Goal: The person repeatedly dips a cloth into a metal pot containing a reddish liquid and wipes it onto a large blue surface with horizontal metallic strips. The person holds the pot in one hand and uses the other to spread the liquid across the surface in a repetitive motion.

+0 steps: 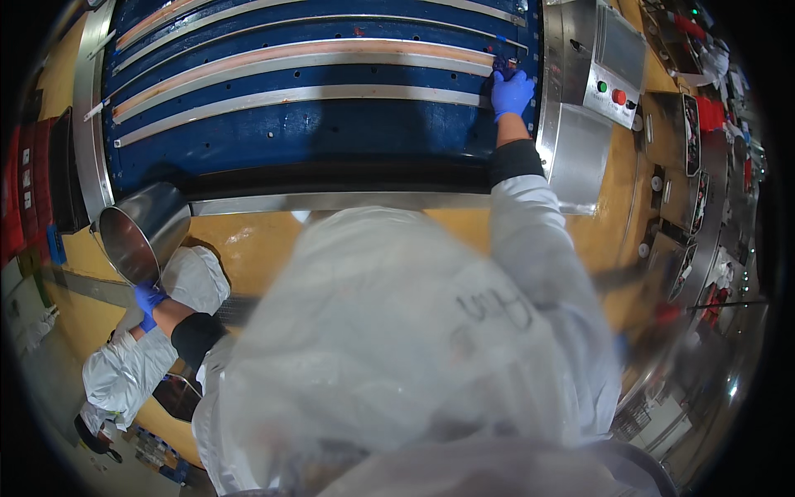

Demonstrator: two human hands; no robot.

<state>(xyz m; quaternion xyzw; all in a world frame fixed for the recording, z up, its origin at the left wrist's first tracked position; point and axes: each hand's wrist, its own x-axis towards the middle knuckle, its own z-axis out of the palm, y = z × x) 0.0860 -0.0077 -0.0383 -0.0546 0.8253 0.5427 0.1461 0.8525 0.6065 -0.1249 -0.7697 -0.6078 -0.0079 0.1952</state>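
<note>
My left hand [150, 298], in a blue glove, is at the lower rim of a steel bucket [166, 217] and grips it there. The bucket lies tilted, its mouth facing down and left, beside the corner of a steel-framed table. Far to the right, my right hand [512, 93], also blue-gloved, reaches over the blue perforated table surface [248, 133]. Its fingers are at the right end of a long metal bar [348, 46] with a pinkish strip, touching something dark and wet. More long metal bars [298, 94] run across the surface.
A steel control box [615, 99] with green and red buttons adjoins the table's right edge. A co-worker in white [133, 366] stands at the lower left, near my left arm. Red containers [28, 180] are at the far left; wheeled steel carts [671, 136] line the right.
</note>
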